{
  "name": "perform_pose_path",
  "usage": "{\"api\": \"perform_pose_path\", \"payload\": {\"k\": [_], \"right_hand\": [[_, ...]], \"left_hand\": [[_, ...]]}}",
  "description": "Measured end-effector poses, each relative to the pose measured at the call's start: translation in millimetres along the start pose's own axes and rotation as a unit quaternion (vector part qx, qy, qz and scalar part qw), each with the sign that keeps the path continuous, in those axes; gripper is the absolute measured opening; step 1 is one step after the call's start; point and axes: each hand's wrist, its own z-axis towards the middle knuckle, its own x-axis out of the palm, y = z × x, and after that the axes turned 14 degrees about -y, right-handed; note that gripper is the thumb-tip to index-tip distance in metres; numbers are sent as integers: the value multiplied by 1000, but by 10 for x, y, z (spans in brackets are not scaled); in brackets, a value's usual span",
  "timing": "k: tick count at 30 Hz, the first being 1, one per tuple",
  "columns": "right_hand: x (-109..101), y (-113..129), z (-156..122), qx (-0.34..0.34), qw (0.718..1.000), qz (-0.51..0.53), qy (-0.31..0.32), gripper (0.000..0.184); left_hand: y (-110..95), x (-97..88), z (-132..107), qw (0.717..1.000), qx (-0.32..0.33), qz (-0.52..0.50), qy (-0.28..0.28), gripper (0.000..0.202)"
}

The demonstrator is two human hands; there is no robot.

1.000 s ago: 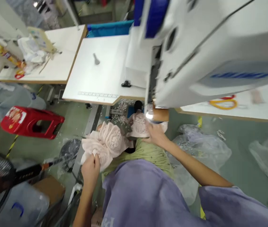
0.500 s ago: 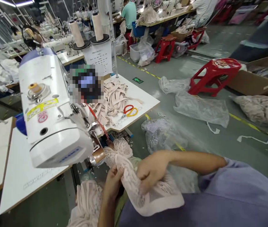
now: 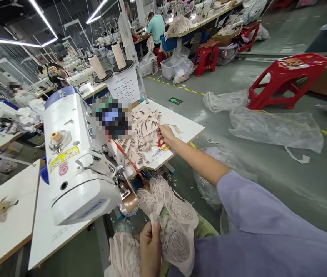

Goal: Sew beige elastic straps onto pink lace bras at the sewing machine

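Observation:
Low in the picture, my left hand (image 3: pixel 150 246) pinches the edge of a beige lace bra (image 3: pixel 177 240) between thumb and fingers. The bra's cups drape over my lap and reach up beside the sewing machine's arm end. My right hand (image 3: pixel 166 135) is stretched out to the white table, its fingers closed on a beige fabric strip at the right side of a heap of such strips (image 3: pixel 143 132). Scissors with red and yellow handles (image 3: pixel 161 144) lie just under that hand, partly covered by it.
A white sewing machine (image 3: pixel 79 165) stands left of my hands, two thread cones (image 3: pixel 119 57) behind it. More beige pieces (image 3: pixel 124 252) hang at lower left. Right, on the floor, are a red stool (image 3: pixel 287 82) and plastic bags (image 3: pixel 276 129). Co-workers sit farther back.
My right hand has left the bra and reached forward to the strips. The left hand keeps its hold, and the bra now hangs lower over my lap. The view has shifted.

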Motion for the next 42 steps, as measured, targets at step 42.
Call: {"api": "perform_pose_path", "payload": {"k": [42], "right_hand": [[344,-741,-1657,-349,824,-205,397,16]], "left_hand": [[-530,-715,390,926,272,259,-37,42]]}}
